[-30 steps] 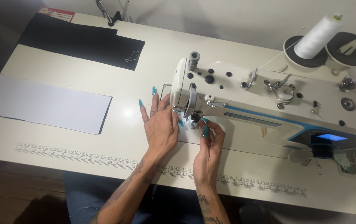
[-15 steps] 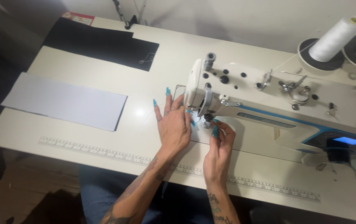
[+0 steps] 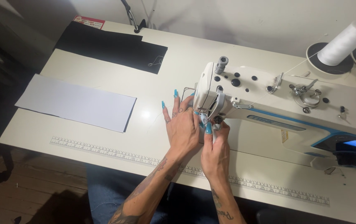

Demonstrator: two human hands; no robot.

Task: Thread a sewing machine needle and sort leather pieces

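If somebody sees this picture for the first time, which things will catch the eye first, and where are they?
The big white industrial sewing machine with blue trim fills the right side of the cream table. Both hands, the left hand and right hand, meet at its needle end, with bright turquoise nails. A black fabric piece lies far left, a pale grey rectangular sheet nearer.

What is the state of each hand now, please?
Left hand: open, fingers spread, flat on the table beside the sewing machine needle area.
Right hand: fingertips pinched together under the needle; what they pinch cannot be told.
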